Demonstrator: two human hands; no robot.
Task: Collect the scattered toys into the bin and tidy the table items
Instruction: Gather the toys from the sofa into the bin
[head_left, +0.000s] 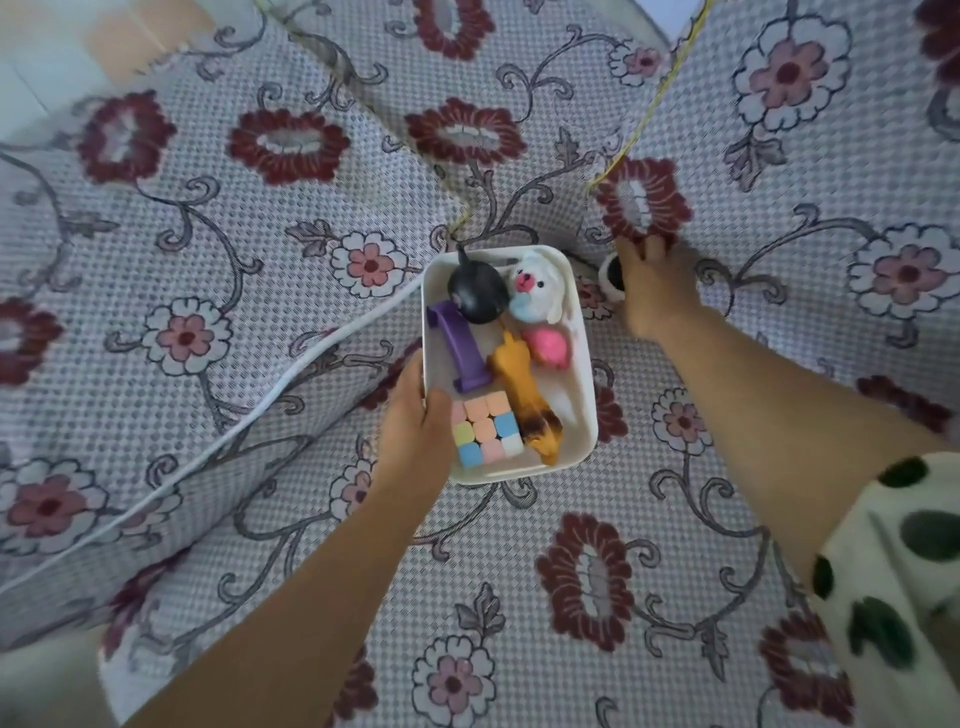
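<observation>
A white rectangular bin (586, 374) sits on the flowered cloth at the middle of the view. Inside lie a pastel puzzle cube (485, 427), a purple number-one shape (460, 347), a black round toy (477, 292), a white plush dog (535, 286), a pink ball (546, 347) and an orange toy animal (524, 396). My left hand (418, 421) grips the bin's left rim, thumb over the edge beside the cube. My right hand (655, 288) reaches past the bin's far right corner, fingers closed around a small black-and-white toy (613, 275), mostly hidden.
A flowered cloth (260, 234) covers the whole surface, with folds and a yellow-stitched seam (649, 114) behind the bin. A white cord (291, 374) runs from the bin's far left corner down to the left edge.
</observation>
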